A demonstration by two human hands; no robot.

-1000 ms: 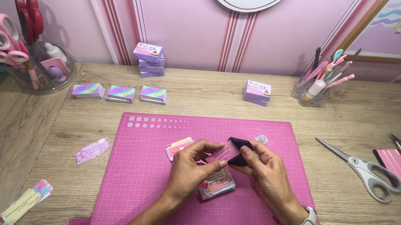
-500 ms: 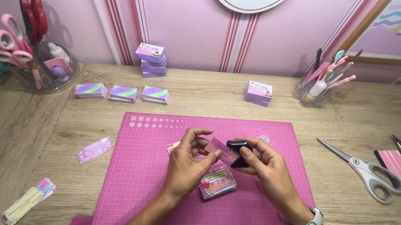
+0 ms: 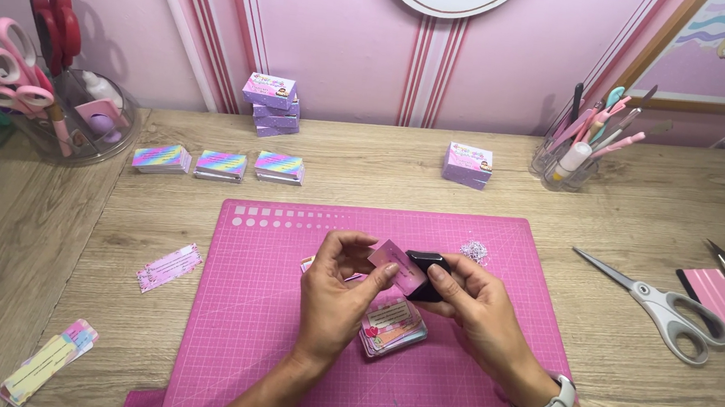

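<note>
My left hand pinches a small pink card by its near edge, above the middle of the pink cutting mat. My right hand grips a small black punch, which is closed over the card's right corner. Under both hands a stack of pink cards lies on the mat. A little pile of tiny paper bits sits on the mat just beyond the right hand.
Grey scissors and a pink notepad lie right of the mat. Three rainbow card stacks, purple boxes, a purple box, a pen cup and a scissors jar stand behind. Label strips lie left.
Both hands have turned the card slightly and shifted it a little left in the punch; the card now stands more upright between my fingers.
</note>
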